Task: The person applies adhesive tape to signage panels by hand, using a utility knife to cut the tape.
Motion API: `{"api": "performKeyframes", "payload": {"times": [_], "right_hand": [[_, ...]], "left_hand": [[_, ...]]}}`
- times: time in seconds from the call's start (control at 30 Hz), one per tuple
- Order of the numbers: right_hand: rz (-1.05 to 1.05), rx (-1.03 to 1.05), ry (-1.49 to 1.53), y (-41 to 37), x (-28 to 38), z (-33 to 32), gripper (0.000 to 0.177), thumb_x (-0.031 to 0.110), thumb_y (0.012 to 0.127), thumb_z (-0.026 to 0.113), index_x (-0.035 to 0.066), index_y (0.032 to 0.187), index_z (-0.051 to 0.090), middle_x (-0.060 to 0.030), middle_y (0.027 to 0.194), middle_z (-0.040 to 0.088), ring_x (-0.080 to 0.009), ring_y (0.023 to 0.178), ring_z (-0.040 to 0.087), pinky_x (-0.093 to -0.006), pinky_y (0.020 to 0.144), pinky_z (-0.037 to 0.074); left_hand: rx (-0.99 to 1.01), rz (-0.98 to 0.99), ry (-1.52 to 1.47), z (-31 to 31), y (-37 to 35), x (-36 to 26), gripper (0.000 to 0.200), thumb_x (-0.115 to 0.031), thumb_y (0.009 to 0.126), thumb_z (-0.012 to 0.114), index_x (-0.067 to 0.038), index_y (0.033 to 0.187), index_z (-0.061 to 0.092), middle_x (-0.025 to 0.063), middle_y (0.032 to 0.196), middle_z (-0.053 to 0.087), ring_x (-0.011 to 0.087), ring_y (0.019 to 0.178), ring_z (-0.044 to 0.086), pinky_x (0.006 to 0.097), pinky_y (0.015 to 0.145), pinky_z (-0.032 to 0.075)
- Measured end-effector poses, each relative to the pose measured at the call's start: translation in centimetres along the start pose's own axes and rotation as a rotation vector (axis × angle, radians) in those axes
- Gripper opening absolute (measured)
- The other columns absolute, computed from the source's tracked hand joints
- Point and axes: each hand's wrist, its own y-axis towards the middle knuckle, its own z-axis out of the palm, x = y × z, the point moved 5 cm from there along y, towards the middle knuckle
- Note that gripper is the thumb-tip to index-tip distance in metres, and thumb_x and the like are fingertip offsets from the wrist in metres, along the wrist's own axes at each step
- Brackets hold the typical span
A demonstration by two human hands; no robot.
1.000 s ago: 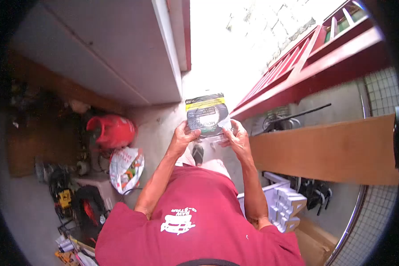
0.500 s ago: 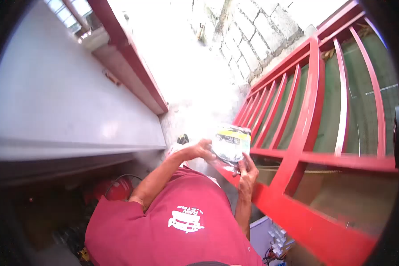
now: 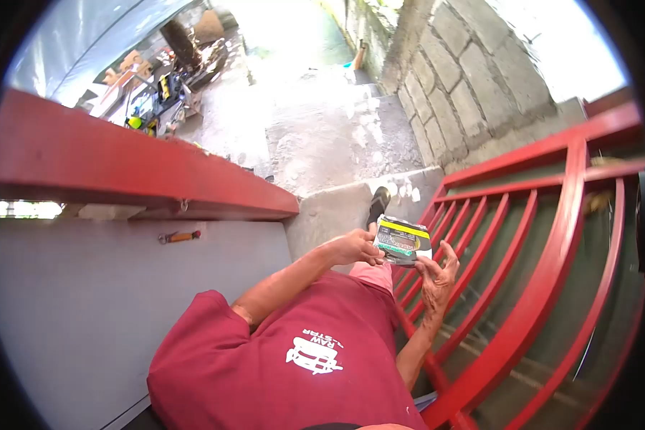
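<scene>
A flat plastic packet [image 3: 401,240] with a black, yellow and green printed label is in front of my shirt, tilted. My left hand [image 3: 358,247] grips its left edge between thumb and fingers. At its lower right corner, my right hand [image 3: 436,272] pinches the packet, with some fingers raised off it. The print is too small to read. What the packet contains cannot be made out.
A red metal railing [image 3: 509,258] runs close along my right. To my left are a red beam [image 3: 143,165] and a grey panel [image 3: 158,301] with an orange-handled fitting [image 3: 180,236]. Concrete steps [image 3: 337,143] lie ahead beside a block wall [image 3: 473,79]. Tools and clutter [image 3: 158,97] sit further left.
The view has swung toward the steps and the clutter at far left. Both hands keep hold of the packet, which now shows its label more clearly.
</scene>
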Motion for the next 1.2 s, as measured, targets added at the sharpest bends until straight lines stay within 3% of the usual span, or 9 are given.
{"api": "performKeyframes", "payload": {"times": [0.07,0.17,0.3,0.5,0.57,0.77,1.0,1.13,1.2], "right_hand": [[0.016,0.042,0.257,6.4,-1.9,2.5,0.017,0.009,0.084,0.076,0.004,0.100,0.075,-0.0099,0.116,0.067,-0.0241,0.108,0.063,-0.0321,0.090,0.049],[-0.067,0.181,0.203,16.9,-2.9,5.8,0.008,0.004,0.088,0.070,-0.001,0.094,0.070,-0.0077,0.083,0.065,-0.0207,0.080,0.061,-0.0315,0.072,0.047],[0.101,0.264,0.469,29.0,-2.3,9.8,0.015,0.012,0.095,0.067,-0.003,0.093,0.069,-0.0002,0.076,0.061,-0.0078,0.074,0.053,-0.0264,0.068,0.044],[0.059,0.495,0.380,41.7,3.0,16.6,0.022,0.018,0.097,0.064,-0.003,0.089,0.066,-0.0002,0.072,0.058,-0.0083,0.071,0.049,-0.0275,0.065,0.041],[-0.021,0.511,0.371,44.9,5.4,19.2,0.028,0.024,0.095,0.065,-0.003,0.088,0.066,-0.0137,0.071,0.064,-0.0192,0.065,0.054,-0.0344,0.065,0.044],[0.187,0.754,0.585,52.2,7.5,29.9,0.046,0.037,0.098,0.059,-0.007,0.086,0.065,-0.0035,0.072,0.060,-0.0113,0.073,0.049,-0.0312,0.068,0.041],[-0.204,0.961,0.518,58.7,7.8,48.3,0.037,0.031,0.085,0.071,-0.005,0.092,0.068,-0.0037,0.078,0.063,-0.0103,0.077,0.054,-0.0299,0.069,0.043],[-0.024,1.185,0.624,60.7,9.8,62.8,0.024,0.020,0.090,0.067,0.003,0.074,0.067,0.0053,0.064,0.051,-0.0059,0.063,0.043,-0.0275,0.056,0.029],[-0.312,1.135,0.364,63.4,12.7,66.3,0.024,0.021,0.091,0.068,0.000,0.080,0.071,0.0030,0.068,0.057,-0.0063,0.065,0.047,-0.0260,0.058,0.035]], "left_hand": [[-0.006,0.022,-0.001,-1.5,2.0,-3.7,0.053,-0.021,0.093,0.071,0.008,0.133,0.051,0.0183,0.113,0.067,0.0196,0.085,0.069,0.0296,0.075,0.057],[-0.541,0.074,0.269,-4.2,3.2,-11.5,0.067,-0.040,0.097,0.063,0.005,0.143,0.044,0.0191,0.126,0.062,0.0225,0.093,0.068,0.0315,0.077,0.057],[-0.458,0.412,0.094,-7.2,5.8,-19.4,0.068,-0.060,0.101,0.043,-0.004,0.138,0.057,0.0094,0.131,0.061,0.0183,0.118,0.056,0.0333,0.100,0.045],[-0.629,0.682,-0.060,-7.9,4.8,-27.8,0.038,-0.027,0.100,0.062,0.001,0.126,0.063,0.0091,0.118,0.068,0.0156,0.112,0.062,0.0312,0.099,0.048],[-0.590,0.817,-0.293,-10.6,5.7,-29.6,0.035,-0.022,0.099,0.063,0.001,0.125,0.064,0.0086,0.113,0.070,0.0152,0.106,0.064,0.0306,0.095,0.051],[-0.793,0.974,-0.364,-18.9,4.6,-36.7,0.023,-0.014,0.098,0.062,0.000,0.115,0.070,0.0067,0.107,0.072,0.0129,0.096,0.067,0.0275,0.088,0.052],[-0.859,1.063,-0.160,-39.5,7.0,-37.7,0.027,-0.010,0.097,0.065,0.001,0.122,0.068,0.0056,0.107,0.072,0.0127,0.097,0.066,0.0274,0.084,0.056],[-1.187,1.059,-0.060,-52.0,6.9,-35.5,0.039,-0.016,0.095,0.069,0.001,0.129,0.062,0.0067,0.116,0.069,0.0126,0.104,0.063,0.0299,0.093,0.052],[-1.439,1.070,-0.056,-55.3,5.4,-33.8,0.044,-0.019,0.095,0.069,0.001,0.132,0.059,0.0077,0.117,0.069,0.0148,0.106,0.064,0.0306,0.095,0.051]]}}
